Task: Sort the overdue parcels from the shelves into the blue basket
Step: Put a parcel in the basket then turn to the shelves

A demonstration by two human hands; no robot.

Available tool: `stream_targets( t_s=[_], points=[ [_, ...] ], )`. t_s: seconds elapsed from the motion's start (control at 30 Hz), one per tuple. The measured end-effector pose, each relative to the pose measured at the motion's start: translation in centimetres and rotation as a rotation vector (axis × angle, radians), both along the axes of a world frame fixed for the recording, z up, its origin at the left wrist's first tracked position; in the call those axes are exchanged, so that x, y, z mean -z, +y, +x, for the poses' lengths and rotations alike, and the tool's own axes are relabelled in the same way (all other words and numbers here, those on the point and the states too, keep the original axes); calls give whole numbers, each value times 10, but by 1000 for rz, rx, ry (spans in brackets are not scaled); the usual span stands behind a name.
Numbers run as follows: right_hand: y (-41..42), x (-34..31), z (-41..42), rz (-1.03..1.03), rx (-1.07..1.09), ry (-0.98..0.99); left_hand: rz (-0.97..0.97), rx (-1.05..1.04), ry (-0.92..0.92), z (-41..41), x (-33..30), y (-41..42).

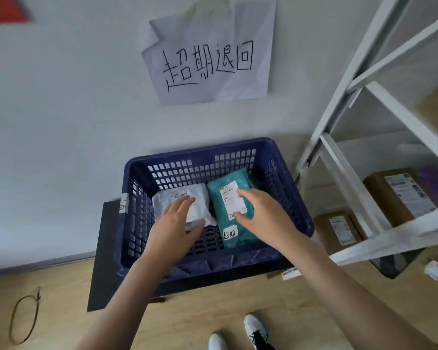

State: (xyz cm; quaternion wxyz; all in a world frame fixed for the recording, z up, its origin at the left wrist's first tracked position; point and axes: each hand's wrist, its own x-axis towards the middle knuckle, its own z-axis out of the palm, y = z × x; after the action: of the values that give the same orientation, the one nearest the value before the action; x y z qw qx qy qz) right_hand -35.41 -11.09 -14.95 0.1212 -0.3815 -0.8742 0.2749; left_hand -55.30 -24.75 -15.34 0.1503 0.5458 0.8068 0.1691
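Observation:
A blue basket (286, 173) stands on the floor against the white wall. Inside it lie two soft parcels side by side: a grey-white parcel (200, 193) on the left and a green parcel (225, 215) on the right, each with a shipping label. The green one also carries a small handwritten white tag. My left hand (175, 226) reaches into the basket with straight fingers lying over the grey-white parcel. My right hand (261, 213) hovers over the green parcel's label with fingers relaxed and thumb spread; neither hand grips anything.
A white metal shelf unit (379, 223) stands at the right, with brown cardboard boxes (400, 195) and a purple parcel (435, 183) on its levels. A handwritten paper sign (208, 59) hangs on the wall. A black flat box (104, 253) lies under the basket. My shoes (256, 327) are below.

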Motion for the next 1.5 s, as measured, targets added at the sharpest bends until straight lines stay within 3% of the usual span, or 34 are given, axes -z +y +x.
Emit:
stream_targets(
  t_s=[0.37,0.7,0.9,1.23,1.5],
  points=[
    [-31,-12,14,35,43,20,50,15,63,2,-18,-29],
    [-43,-40,86,66,37,-49,17,82,154,70,-28,-26],
    [-44,-59,187,100,48,-60,11,64,187,150,-35,-25],
    [-30,-61,399,100,169,-146,45,185,157,355,-21,8],
    [39,-40,496,96,209,-192,12,273,295,460,-4,65]
  ],
)
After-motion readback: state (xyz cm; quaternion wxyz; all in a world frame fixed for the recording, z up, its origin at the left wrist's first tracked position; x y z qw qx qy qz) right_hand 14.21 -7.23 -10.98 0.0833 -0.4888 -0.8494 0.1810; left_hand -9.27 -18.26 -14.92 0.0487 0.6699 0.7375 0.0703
